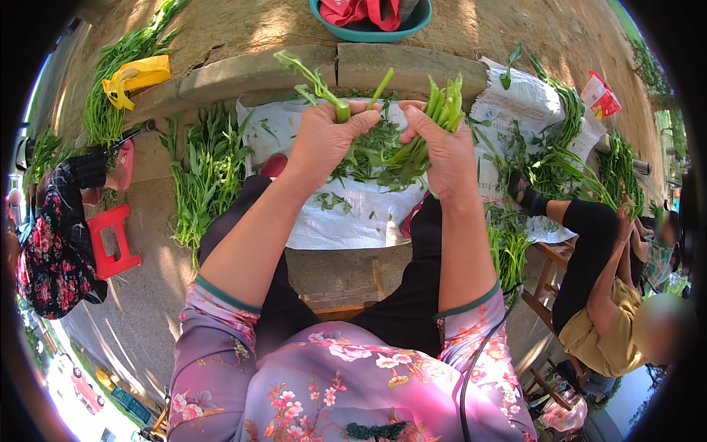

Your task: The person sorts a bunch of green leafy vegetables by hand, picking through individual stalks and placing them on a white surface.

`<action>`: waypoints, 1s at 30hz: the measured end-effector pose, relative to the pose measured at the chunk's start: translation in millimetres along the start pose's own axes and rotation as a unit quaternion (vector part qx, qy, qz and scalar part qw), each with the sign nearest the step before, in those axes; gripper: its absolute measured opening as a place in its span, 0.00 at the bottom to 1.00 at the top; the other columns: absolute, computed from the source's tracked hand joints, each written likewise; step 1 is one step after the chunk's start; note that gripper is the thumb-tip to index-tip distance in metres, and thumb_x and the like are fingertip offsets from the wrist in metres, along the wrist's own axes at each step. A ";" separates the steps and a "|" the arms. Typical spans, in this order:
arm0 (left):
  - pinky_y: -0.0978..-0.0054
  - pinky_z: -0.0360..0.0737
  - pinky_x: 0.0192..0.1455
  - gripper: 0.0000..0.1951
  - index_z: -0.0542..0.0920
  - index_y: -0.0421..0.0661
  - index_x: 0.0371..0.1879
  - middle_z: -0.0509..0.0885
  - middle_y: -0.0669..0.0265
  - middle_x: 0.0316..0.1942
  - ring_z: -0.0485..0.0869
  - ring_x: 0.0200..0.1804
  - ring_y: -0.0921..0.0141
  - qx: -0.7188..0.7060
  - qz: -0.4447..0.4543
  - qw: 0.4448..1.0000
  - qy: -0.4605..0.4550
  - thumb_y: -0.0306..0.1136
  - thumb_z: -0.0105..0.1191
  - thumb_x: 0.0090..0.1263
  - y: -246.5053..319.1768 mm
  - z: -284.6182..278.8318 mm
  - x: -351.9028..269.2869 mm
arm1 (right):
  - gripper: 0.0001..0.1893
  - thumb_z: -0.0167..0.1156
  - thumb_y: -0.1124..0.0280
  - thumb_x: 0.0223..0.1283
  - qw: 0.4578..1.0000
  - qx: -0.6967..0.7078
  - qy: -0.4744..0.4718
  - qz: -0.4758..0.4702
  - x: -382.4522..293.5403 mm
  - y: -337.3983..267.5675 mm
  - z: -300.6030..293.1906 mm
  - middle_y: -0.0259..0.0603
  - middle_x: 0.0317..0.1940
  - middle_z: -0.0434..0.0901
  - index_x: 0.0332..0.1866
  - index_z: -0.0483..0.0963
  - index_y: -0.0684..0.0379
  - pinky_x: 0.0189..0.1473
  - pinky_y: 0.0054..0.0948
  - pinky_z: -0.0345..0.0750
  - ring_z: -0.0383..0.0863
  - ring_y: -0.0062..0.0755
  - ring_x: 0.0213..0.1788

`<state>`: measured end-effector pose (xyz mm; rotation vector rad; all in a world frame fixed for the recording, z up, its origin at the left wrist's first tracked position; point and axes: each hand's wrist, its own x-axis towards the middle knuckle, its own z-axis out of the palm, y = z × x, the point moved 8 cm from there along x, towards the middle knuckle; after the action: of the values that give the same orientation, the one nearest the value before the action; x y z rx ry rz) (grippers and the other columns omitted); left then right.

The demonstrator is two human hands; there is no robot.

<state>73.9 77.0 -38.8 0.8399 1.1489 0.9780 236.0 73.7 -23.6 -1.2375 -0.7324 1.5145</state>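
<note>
My left hand point(330, 137) grips a few green stems point(309, 74), which look like water spinach. A short stem piece point(381, 87) sticks up between its thumb and finger. My right hand point(444, 154) is closed around a thicker bunch of stems point(444, 105), their bare ends up and their leaves hanging below. The two hands are close together, thumbs facing each other. Beneath them a white woven sack point(353, 221) lies spread on the ground, with loose leaves point(362, 160) scattered on it. Leafy greens point(204, 166) are piled to the left of the sack.
A stone kerb point(265, 72) runs behind the sack, and a teal basin point(375, 34) with red cloth stands beyond it. At left are a red plastic stool point(113, 243), a seated person and a yellow bag point(138, 77). Another person point(602, 315) handles greens at right, beside a second sack point(516, 99).
</note>
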 end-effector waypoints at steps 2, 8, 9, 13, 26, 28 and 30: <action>0.82 0.71 0.42 0.10 0.84 0.40 0.41 0.84 0.70 0.33 0.75 0.33 0.81 0.015 0.006 1.000 -0.009 0.32 0.61 0.63 0.0 6.8 -0.6 | 0.12 0.66 0.69 0.55 1.000 -0.012 -0.011 0.005 -2.0 2.4 5.7 0.32 0.25 0.78 0.42 0.79 0.65 0.30 0.17 0.67 0.73 0.17 0.26; 0.80 0.73 0.44 0.10 0.83 0.39 0.41 0.85 0.69 0.32 0.78 0.35 0.78 0.053 -0.005 0.997 -0.058 0.32 0.58 0.65 -11.6 19.8 0.1 | 0.13 0.66 0.68 0.54 0.999 -0.015 -0.030 0.014 -3.1 12.7 13.7 0.29 0.22 0.75 0.42 0.79 0.64 0.31 0.17 0.67 0.72 0.16 0.26; 0.80 0.73 0.45 0.11 0.83 0.39 0.41 0.85 0.68 0.33 0.79 0.36 0.78 0.040 -0.010 0.997 -0.068 0.32 0.58 0.65 -8.5 20.8 0.7 | 0.13 0.66 0.68 0.54 0.999 -0.012 -0.028 0.014 -1.3 11.2 10.6 0.29 0.22 0.75 0.42 0.79 0.63 0.30 0.17 0.67 0.72 0.16 0.26; 0.80 0.73 0.47 0.12 0.83 0.39 0.42 0.85 0.67 0.34 0.79 0.39 0.78 0.024 0.003 0.999 -0.044 0.35 0.56 0.67 4.4 5.5 6.3 | 0.11 0.66 0.68 0.54 0.999 0.005 0.024 0.042 -1.0 -1.6 -6.3 0.31 0.22 0.75 0.38 0.79 0.63 0.30 0.19 0.69 0.73 0.18 0.26; 0.81 0.73 0.40 0.13 0.84 0.40 0.41 0.84 0.70 0.32 0.76 0.33 0.80 0.083 -0.001 0.996 -0.040 0.36 0.62 0.62 9.3 -7.2 3.0 | 0.13 0.68 0.66 0.54 0.992 0.097 0.055 0.054 12.1 1.0 -38.1 0.42 0.32 0.81 0.39 0.78 0.65 0.32 0.24 0.75 0.77 0.26 0.28; 0.82 0.73 0.42 0.14 0.84 0.42 0.42 0.84 0.71 0.34 0.77 0.35 0.81 0.126 0.027 0.989 -0.077 0.36 0.64 0.60 9.7 1.3 1.2 | 0.13 0.68 0.67 0.54 0.993 0.090 0.052 0.057 10.8 0.3 -35.0 0.42 0.31 0.81 0.39 0.77 0.65 0.32 0.24 0.75 0.77 0.25 0.28; 0.81 0.74 0.42 0.14 0.84 0.42 0.41 0.85 0.70 0.35 0.77 0.37 0.80 0.116 0.004 0.988 -0.105 0.35 0.64 0.59 5.6 9.2 -4.2 | 0.12 0.68 0.67 0.54 0.993 0.085 0.047 0.060 9.7 0.5 -31.7 0.41 0.30 0.81 0.38 0.77 0.64 0.32 0.24 0.74 0.77 0.24 0.28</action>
<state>81.3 74.6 -30.2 1.1066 1.0903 0.7503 266.2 78.4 -36.5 -1.2324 -0.4643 1.5696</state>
